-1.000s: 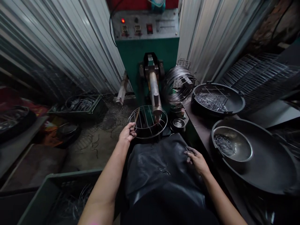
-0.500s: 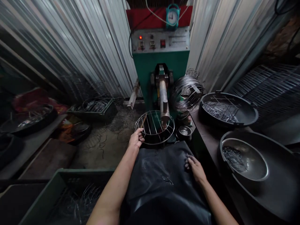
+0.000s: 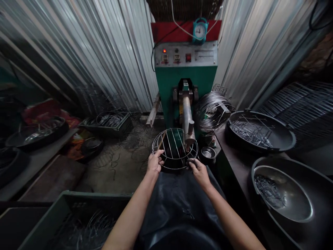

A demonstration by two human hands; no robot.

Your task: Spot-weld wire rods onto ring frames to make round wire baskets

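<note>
A round wire rack, made of two rings with parallel bars across, sits under the welding machine's metal arm. My left hand is closed on its left front rim, thumb on top. At the right front rim, my right hand has its darkened fingertips pinched together. Whether a small piece sits between them, I cannot make out. Below the rack, a black apron covers my lap, with a few short bent wires lying on it.
The green machine stands ahead. Right of it are a wire coil, a small metal bowl, a black pan of wire pieces and a steel bowl. A green crate of wires sits at lower left.
My right hand has moved up and left from the apron to the rack's right front rim. My left hand keeps its hold on the rack. The view has shifted slightly.
</note>
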